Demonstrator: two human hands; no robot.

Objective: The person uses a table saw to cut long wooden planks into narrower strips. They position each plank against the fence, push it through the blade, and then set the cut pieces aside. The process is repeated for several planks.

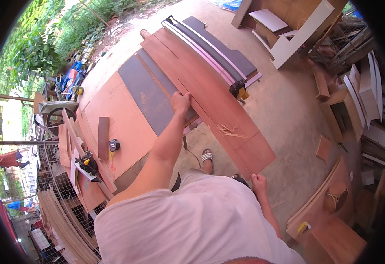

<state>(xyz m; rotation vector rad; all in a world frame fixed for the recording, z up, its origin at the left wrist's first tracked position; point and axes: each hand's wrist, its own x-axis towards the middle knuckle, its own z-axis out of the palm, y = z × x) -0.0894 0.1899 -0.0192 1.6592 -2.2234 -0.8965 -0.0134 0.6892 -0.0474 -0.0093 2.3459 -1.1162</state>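
Over concrete floor (285,110), both hands grip plywood board (210,88) edges.

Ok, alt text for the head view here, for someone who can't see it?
Seen from above, a person holds a long reddish-brown board, left hand on its edge midway along, right hand gripping its near corner. It lies over a workbench with a tape measure and a circular saw to the left.
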